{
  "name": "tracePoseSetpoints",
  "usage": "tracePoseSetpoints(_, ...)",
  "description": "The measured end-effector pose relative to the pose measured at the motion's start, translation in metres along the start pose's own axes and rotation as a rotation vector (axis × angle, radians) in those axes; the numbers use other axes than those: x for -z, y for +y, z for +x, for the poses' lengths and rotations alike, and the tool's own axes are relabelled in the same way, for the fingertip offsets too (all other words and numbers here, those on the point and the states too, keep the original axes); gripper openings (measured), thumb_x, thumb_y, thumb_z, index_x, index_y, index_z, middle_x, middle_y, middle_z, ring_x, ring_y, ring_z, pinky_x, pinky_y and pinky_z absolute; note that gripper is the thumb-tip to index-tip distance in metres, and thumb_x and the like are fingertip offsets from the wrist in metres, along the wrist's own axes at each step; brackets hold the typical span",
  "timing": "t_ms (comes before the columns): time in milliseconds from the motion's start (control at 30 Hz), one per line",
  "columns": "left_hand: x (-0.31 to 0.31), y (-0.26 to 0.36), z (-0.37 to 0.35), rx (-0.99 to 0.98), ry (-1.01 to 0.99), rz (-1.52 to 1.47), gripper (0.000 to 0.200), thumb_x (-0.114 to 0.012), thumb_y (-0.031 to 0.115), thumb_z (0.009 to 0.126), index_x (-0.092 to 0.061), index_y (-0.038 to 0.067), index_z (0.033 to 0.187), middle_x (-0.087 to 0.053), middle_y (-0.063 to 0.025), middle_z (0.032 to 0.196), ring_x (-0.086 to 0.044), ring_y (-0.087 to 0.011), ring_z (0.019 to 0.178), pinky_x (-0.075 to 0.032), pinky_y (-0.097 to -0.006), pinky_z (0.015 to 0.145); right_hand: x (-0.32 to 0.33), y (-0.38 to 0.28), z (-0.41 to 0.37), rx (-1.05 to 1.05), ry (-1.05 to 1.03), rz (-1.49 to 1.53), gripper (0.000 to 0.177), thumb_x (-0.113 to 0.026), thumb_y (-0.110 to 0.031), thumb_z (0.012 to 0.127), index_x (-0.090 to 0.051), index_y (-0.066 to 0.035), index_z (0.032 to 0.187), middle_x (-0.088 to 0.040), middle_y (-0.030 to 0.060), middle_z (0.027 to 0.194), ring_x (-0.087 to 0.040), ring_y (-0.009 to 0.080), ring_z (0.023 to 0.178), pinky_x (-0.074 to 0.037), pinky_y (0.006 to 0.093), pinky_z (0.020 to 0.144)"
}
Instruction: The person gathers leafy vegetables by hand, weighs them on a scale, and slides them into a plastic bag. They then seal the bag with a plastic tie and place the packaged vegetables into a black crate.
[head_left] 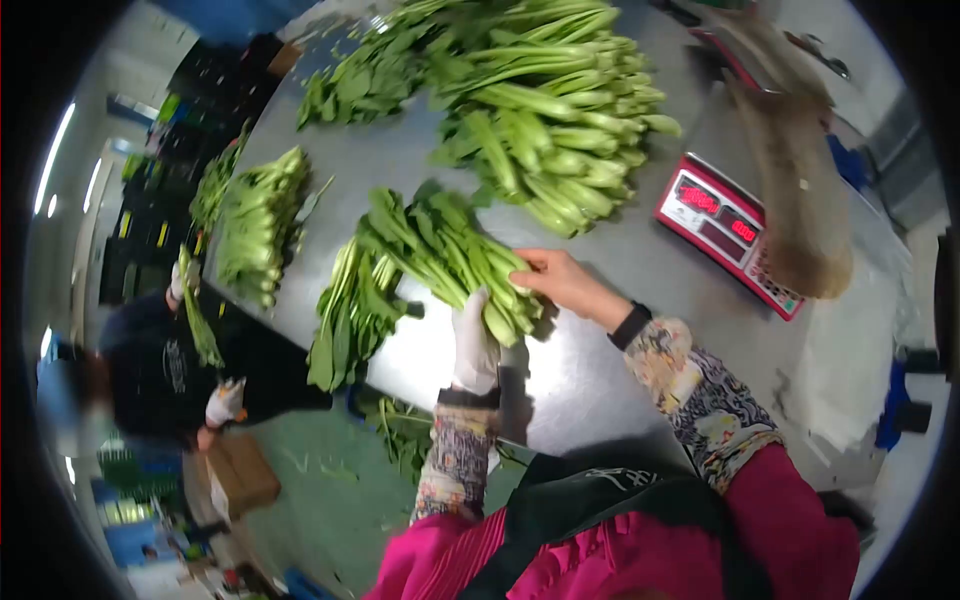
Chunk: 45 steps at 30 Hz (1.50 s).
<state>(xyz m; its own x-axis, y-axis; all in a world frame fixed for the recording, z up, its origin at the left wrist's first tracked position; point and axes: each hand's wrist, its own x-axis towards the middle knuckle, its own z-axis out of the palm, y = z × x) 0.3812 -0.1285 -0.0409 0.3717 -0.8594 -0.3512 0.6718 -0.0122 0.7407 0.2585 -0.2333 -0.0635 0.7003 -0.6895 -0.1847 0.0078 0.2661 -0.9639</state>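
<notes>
A bunch of leafy greens (450,250) with pale green stalks is held just over the metal table, leaves toward the far left and cut ends toward me. My left hand (474,345), in a white glove, closes around its stalks from the near side. Bare, my right hand (572,284) grips the stalk ends from the right, thumb and fingers bent onto them. Beside the bunch, on the left, lies a smaller pile of greens (350,315). Beyond my hands rises a big heap of the same greens (560,120), stalk ends facing right.
To the right on the metal table (620,360) stands a red digital scale (725,230) with lit numbers, near clear plastic bags (850,350). Another row of greens (262,225) lies at the left edge. A co-worker (150,360) there holds a few stalks. A cardboard box (240,473) sits on the green floor.
</notes>
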Motion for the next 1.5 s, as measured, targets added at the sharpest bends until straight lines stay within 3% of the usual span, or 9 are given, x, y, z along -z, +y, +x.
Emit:
tracePoseSetpoints(267,-0.213,-0.042,-0.039,-0.078,-0.642,0.212,0.044,-0.061,-0.001,0.08,-0.046,-0.003,0.121,-0.059,-0.0103,0.109,-0.06,-0.0179,0.094,-0.049,-0.0297,0.082,0.117,-0.1,-0.194,0.489,0.696,-0.433,0.047,-0.053,-0.009,0.091,-0.041,0.001,0.135,-0.057,0.0075,0.118,-0.054,0.0097,0.099,-0.044,0.0238,0.088)
tracePoseSetpoints(467,-0.352,-0.155,0.012,-0.146,-0.628,0.335,0.079,-0.068,0.018,0.079,-0.022,-0.01,0.136,-0.046,-0.0233,0.125,-0.053,-0.0309,0.108,-0.042,-0.0325,0.092,0.231,-0.107,-0.221,0.479,1.021,-0.024,0.043,-0.051,-0.009,0.091,-0.044,0.005,0.131,-0.058,0.0068,0.115,-0.055,0.0091,0.097,-0.044,0.0239,0.085)
tracePoseSetpoints(600,-0.349,-0.182,0.043,-0.139,-0.473,0.952,0.068,-0.063,0.037,0.084,-0.043,-0.014,0.124,-0.046,-0.032,0.126,-0.051,-0.04,0.112,-0.042,-0.0337,0.093,0.267,-0.095,-0.225,0.007,1.188,-0.807,0.044,-0.057,-0.028,0.086,-0.054,0.0,0.121,-0.065,0.0186,0.091,-0.063,0.0309,0.082,-0.047,0.0343,0.076)
tracePoseSetpoints(667,-0.342,-0.134,0.006,-0.266,-0.541,0.905,0.057,-0.06,0.035,0.088,-0.052,-0.013,0.117,-0.059,-0.0258,0.111,-0.058,-0.0334,0.104,-0.044,-0.0328,0.09,0.293,-0.074,-0.228,0.357,1.251,-1.204,0.044,-0.056,-0.031,0.088,-0.056,0.0,0.118,-0.066,0.0196,0.094,-0.063,0.0324,0.087,-0.047,0.0359,0.079)
tracePoseSetpoints(833,-0.31,-0.095,0.07,-0.395,-0.466,0.656,0.049,-0.06,0.036,0.089,-0.056,-0.008,0.11,-0.061,-0.0064,0.093,-0.055,-0.0121,0.086,-0.045,-0.0252,0.078,0.339,-0.11,-0.25,0.281,1.201,-0.936,0.046,-0.057,-0.038,0.088,-0.059,-0.001,0.115,-0.065,0.0162,0.1,-0.061,0.0258,0.094,-0.046,0.0324,0.082)
tracePoseSetpoints(1067,-0.318,-0.102,0.111,0.079,-0.598,0.839,0.052,-0.057,0.041,0.09,-0.057,-0.009,0.106,-0.063,-0.009,0.091,-0.057,-0.0162,0.075,-0.047,-0.0293,0.068,0.419,-0.121,-0.212,-0.064,0.944,-0.511,0.044,-0.053,-0.046,0.089,-0.064,-0.005,0.104,-0.065,0.0021,0.095,-0.058,0.0107,0.08,-0.043,0.0242,0.071)
tracePoseSetpoints(1233,-0.307,-0.149,0.153,-0.242,-0.622,1.19,0.026,-0.055,0.016,0.089,-0.065,-0.007,0.095,-0.068,-0.011,0.08,-0.064,-0.0212,0.067,-0.05,-0.0319,0.063,0.389,-0.121,-0.206,-0.078,0.763,-0.278,0.037,-0.049,-0.032,0.092,-0.064,0.001,0.099,-0.066,0.0052,0.088,-0.061,0.0126,0.074,-0.045,0.022,0.061)
tracePoseSetpoints(1333,-0.297,-0.092,0.059,-0.854,-0.51,1.582,0.02,-0.058,0.018,0.078,-0.066,-0.001,0.075,-0.063,-0.0213,0.075,-0.062,-0.0386,0.072,-0.049,-0.0426,0.068,0.272,-0.112,-0.233,0.13,0.592,-0.111,0.033,-0.048,-0.026,0.091,-0.061,0.002,0.102,-0.065,0.0099,0.092,-0.063,0.016,0.078,-0.05,0.0247,0.065)
tracePoseSetpoints(1500,-0.196,-0.047,-0.014,-1.131,-0.489,1.496,0.014,-0.053,0.007,0.083,-0.065,0.006,0.089,-0.062,-0.0162,0.07,-0.06,-0.0345,0.063,-0.047,-0.0417,0.057,0.067,-0.036,-0.256,0.103,0.546,0.413,0.03,-0.05,-0.013,0.092,-0.048,0.004,0.117,-0.058,0.0112,0.108,-0.06,0.0202,0.098,-0.052,0.0327,0.084)
